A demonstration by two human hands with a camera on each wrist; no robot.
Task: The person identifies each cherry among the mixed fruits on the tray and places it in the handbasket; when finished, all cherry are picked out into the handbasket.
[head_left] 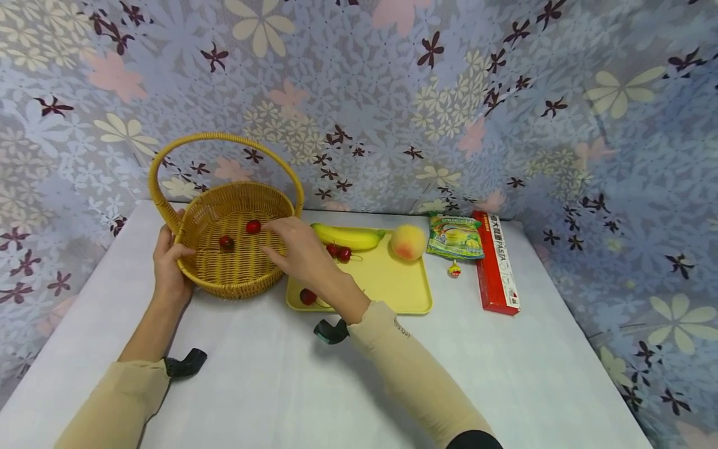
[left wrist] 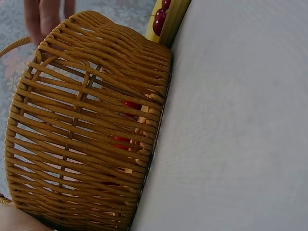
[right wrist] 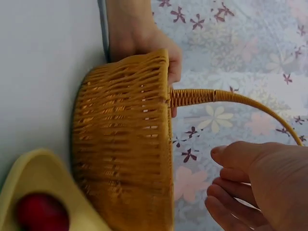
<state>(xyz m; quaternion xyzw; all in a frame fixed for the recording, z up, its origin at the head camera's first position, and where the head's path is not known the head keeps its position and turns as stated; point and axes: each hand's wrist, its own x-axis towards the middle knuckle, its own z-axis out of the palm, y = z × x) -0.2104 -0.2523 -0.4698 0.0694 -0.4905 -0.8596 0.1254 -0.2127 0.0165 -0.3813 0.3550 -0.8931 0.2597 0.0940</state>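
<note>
A tan wicker basket (head_left: pixel 232 284) with a tall arched handle stands at the left of the table. Inside it lie two red cherries, one near the middle (head_left: pixel 226 242) and one farther back (head_left: pixel 253 227). My left hand (head_left: pixel 170 262) grips the basket's left rim, thumb over the edge. Over the right side of the basket is my right hand (head_left: pixel 300 246), fingers relaxed and holding nothing; the right wrist view shows this hand (right wrist: pixel 260 178) beside the rim, under the handle's arch. The cherries show only as red patches through the weave in the left wrist view.
Right of the basket, a yellow tray (head_left: pixel 398 293) holds a banana (head_left: pixel 353 238), a peach (head_left: pixel 408 242) and several cherries (head_left: pixel 343 254). Beyond it lie a green snack packet (head_left: pixel 455 237), a small wrapped lollipop (head_left: pixel 454 269) and a red pasta box (head_left: pixel 496 265). A flowered cloth hangs behind.
</note>
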